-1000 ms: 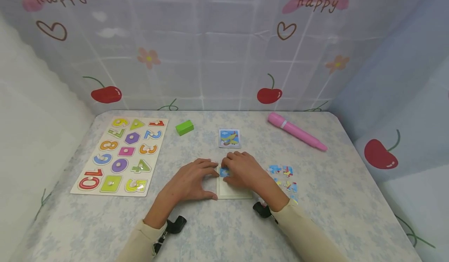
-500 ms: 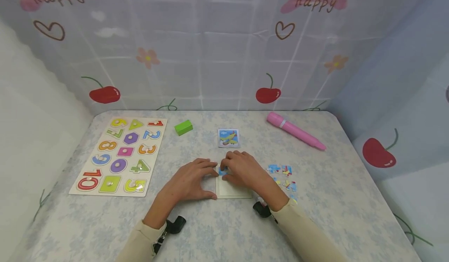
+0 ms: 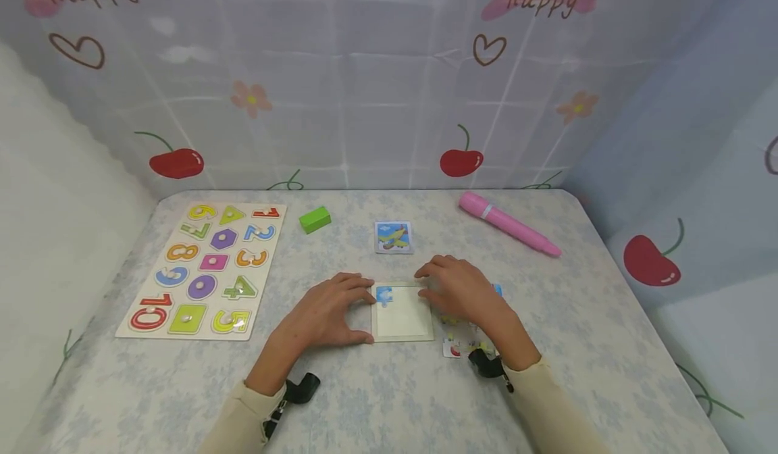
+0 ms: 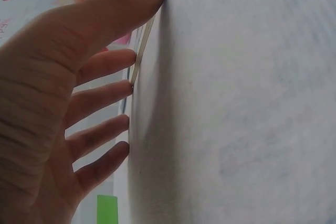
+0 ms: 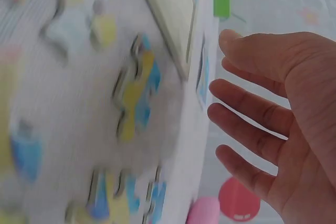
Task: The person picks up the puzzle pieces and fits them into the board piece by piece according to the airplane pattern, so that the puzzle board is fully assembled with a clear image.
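Observation:
A shallow cream puzzle tray lies on the table, with one blue puzzle piece in its far left corner. My left hand rests at the tray's left edge, thumb at the near corner and extended fingers along the side; in the left wrist view, fingertips meet the edge. Over the tray's right edge hovers my right hand, holding nothing, its fingers parted and slightly bent in the right wrist view. Several loose jigsaw pieces lie right of the tray, partly hidden beneath the right hand and forearm.
Behind the tray lies a small airplane picture card. A green block sits at the back left, near a number-and-shape puzzle board. At the back right is a pink pen-shaped stick. A patterned curtain backs the table.
My right hand has let go of the blue piece in the tray corner and moved right toward the loose pieces. The left hand has stayed at the tray's left edge.

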The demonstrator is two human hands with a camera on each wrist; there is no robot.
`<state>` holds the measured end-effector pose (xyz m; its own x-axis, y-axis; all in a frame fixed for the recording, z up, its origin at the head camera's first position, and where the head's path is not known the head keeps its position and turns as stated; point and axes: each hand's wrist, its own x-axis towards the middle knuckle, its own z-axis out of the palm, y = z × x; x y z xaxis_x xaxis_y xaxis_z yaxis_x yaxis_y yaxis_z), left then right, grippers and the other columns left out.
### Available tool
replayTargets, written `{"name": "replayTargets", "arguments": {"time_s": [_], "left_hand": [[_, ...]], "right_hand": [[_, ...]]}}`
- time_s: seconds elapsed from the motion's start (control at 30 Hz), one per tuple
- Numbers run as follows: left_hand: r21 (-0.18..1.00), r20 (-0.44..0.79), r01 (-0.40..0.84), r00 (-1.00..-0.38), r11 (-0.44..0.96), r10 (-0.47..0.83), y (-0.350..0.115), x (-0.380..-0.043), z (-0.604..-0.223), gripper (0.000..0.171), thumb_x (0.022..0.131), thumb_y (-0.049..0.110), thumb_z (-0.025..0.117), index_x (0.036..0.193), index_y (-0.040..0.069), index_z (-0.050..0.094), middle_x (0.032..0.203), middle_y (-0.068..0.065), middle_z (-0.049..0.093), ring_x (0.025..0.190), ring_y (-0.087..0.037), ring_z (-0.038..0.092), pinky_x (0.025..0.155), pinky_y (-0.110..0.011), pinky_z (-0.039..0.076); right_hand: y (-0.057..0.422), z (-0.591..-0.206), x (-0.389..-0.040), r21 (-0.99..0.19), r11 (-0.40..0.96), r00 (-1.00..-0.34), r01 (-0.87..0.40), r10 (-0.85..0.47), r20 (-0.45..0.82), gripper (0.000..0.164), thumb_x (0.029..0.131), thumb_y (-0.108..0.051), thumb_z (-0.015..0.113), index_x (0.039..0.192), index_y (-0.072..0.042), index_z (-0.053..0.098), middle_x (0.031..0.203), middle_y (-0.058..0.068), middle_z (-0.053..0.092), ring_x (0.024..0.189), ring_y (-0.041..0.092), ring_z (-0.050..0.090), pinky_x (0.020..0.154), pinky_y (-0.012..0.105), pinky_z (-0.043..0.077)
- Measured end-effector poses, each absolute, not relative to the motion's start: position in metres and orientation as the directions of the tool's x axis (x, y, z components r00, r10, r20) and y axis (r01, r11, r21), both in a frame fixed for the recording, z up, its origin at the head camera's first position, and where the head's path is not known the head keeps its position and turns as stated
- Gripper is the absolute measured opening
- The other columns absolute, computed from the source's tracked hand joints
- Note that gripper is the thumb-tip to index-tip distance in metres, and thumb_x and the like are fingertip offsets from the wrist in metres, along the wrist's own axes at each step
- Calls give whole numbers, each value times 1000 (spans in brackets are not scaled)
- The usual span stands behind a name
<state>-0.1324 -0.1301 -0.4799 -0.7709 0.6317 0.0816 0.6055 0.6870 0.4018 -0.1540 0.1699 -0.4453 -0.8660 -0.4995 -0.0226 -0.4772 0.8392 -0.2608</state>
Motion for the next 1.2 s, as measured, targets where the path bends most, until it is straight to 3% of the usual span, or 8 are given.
{"name": "replayTargets", "arguments": {"time_s": [0.6,0.97,1.2], "left_hand": [[398,94,608,-772,687,629,-131,-130,-480,63,77,57,95,126,21,77,153,0,62,145,-25,54,111,-49,53],[401,85,606,-771,687,631,-131,-130,-479,63,78,56,94,127,20,77,153,0,61,145,-26,53,112,-49,52],[404,90,608,-770,684,632,-132,-131,-481,63,78,56,94,127,21,77,153,0,61,145,-26,53,112,-50,52]], "right_hand": [[243,-452,-148,-293,898,-929,-328,-363,-70,36,96,-22,84,129,-10,77,127,9,71,120,35,67,101,59,55],[255,-456,-148,-321,907,-939,-272,-323,-115,36,95,-22,85,129,-11,78,129,9,70,116,31,66,98,57,57],[257,-459,-150,-294,903,-934,-313,-349,-80,31,94,-20,86,122,-10,80,122,8,70,107,28,67,95,55,58]]}}
